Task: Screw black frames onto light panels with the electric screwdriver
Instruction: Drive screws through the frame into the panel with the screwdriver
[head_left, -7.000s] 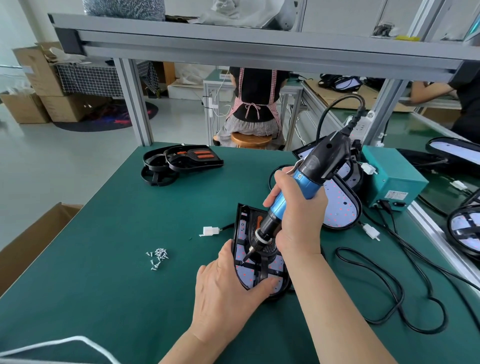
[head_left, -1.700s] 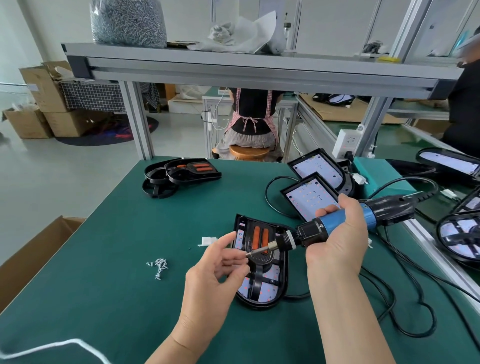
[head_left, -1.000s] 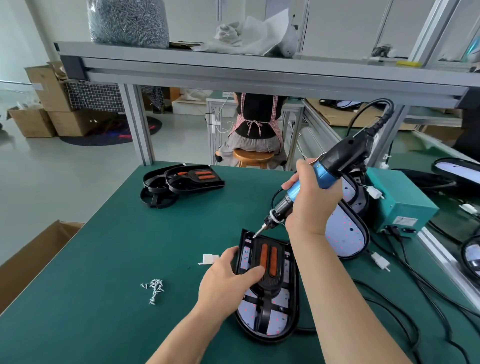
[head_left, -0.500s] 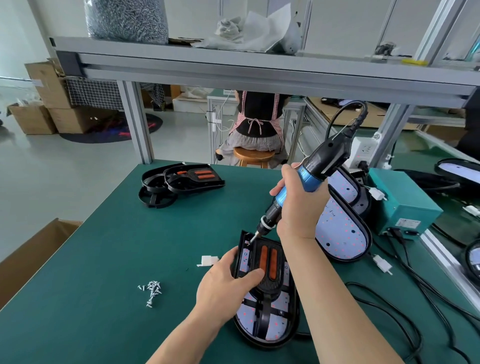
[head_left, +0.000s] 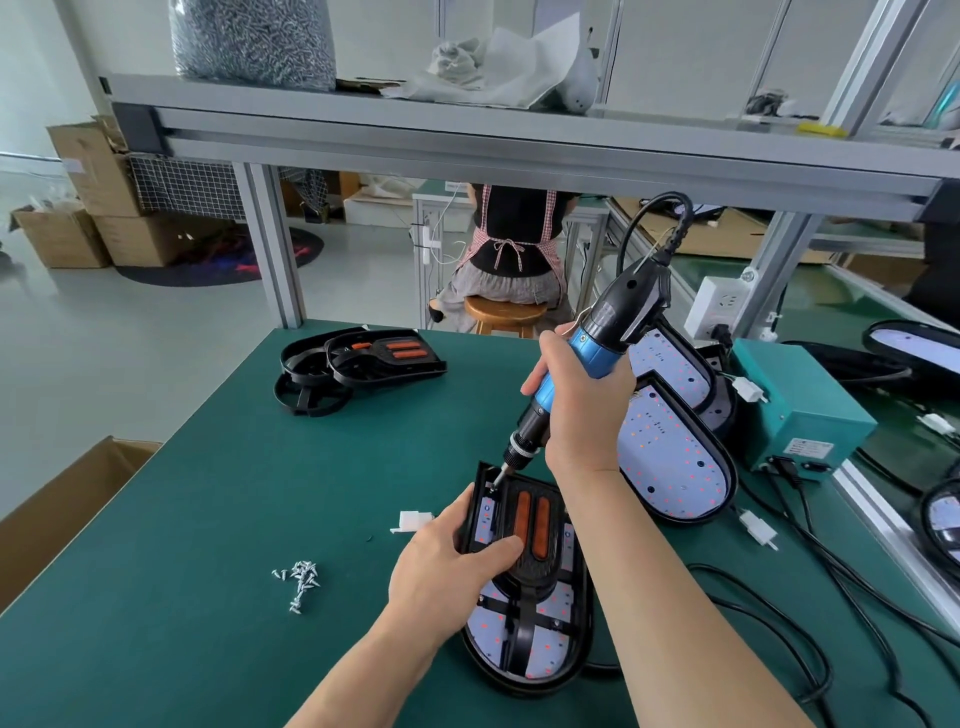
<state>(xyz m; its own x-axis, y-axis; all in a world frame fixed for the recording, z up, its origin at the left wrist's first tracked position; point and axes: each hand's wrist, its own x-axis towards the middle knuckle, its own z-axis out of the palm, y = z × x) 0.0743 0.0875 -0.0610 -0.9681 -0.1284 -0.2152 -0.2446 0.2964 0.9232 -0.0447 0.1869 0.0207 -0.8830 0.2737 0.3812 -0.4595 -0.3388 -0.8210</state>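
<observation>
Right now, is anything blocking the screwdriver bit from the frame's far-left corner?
Nothing visible. The right hand holds the electric screwdriver with its bit on the far-left corner of the black frame. The left hand grips the frame nearer the person, clear of the bit.

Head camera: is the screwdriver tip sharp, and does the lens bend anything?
Head view: the electric screwdriver is sharp down to its tip on the black frame; wide-angle distortion leans the shelf posts apart; light is soft, shadows faint.
</observation>
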